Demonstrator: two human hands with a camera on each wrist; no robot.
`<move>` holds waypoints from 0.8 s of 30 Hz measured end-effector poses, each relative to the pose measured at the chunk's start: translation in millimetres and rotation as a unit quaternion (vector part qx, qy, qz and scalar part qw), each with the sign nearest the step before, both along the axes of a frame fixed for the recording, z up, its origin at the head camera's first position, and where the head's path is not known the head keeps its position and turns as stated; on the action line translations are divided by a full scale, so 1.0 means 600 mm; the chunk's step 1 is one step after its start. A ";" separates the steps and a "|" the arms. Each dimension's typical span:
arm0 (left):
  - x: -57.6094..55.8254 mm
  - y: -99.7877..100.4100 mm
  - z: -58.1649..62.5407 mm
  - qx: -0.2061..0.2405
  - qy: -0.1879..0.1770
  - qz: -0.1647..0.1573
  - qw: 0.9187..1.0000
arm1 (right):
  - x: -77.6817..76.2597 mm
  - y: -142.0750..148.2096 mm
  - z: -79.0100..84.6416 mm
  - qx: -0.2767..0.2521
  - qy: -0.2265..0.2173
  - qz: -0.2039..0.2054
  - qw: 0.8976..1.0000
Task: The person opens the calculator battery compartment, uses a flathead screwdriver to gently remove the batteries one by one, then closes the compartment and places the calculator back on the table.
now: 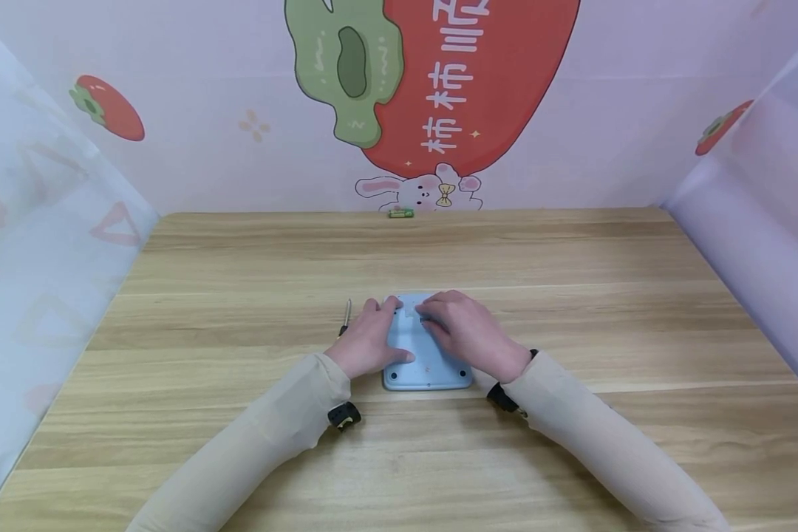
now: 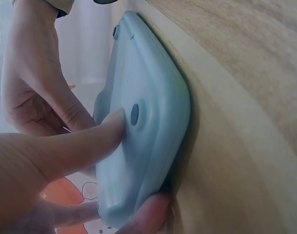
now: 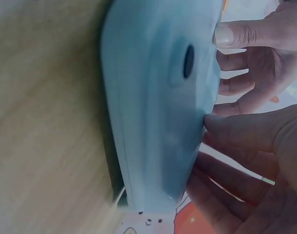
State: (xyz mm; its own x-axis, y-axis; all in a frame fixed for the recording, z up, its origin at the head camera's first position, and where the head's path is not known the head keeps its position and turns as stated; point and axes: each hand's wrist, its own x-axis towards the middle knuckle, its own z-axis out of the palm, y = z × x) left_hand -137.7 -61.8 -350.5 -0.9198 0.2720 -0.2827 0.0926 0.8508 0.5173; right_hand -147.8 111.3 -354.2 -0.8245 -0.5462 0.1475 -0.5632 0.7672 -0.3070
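Note:
A light-blue flat plastic device [image 1: 415, 340] with rounded corners lies with its underside up, showing dark round feet [image 2: 135, 114]. My left hand [image 1: 366, 336] grips its left side, thumb [image 2: 102, 136] over the underside and a finger at the edge in the left wrist view. Bent over the far half is my right hand [image 1: 465, 329], its fingertips and thumb [image 3: 221, 124] touching the device near a pale patch [image 1: 409, 312] on the underside. I cannot tell whether those fingertips pinch a small part. A screwdriver [image 1: 347, 318] lies just left of my left hand, partly hidden by it.
The wooden table [image 1: 239, 258] reaches to a printed backdrop [image 1: 206, 148] at the back, with more cloth along both sides. A small green battery [image 1: 401, 213] lies at the table's back edge. Black bands [image 1: 343, 415] with cameras sit at both wrists.

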 end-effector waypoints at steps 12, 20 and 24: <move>-0.001 -0.004 -0.001 0.017 0.006 -0.005 1.000 | 0.005 0.010 -0.003 -0.007 -0.021 -0.045 0.999; 0.001 -0.005 0.003 0.016 -0.006 -0.008 1.000 | 0.008 0.023 -0.003 -0.012 -0.048 -0.078 0.996; 0.000 -0.006 0.003 0.017 -0.011 -0.007 1.000 | 0.009 0.027 -0.005 -0.009 -0.059 -0.083 0.995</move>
State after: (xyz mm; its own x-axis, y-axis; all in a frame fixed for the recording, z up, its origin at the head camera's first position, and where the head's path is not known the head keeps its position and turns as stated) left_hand -137.6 -65.6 -349.0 -0.9094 0.2948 -0.2934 0.0926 0.8312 0.5483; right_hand -142.5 127.3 -357.3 -0.9155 -0.3988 0.0528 -0.3879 0.8402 -0.3789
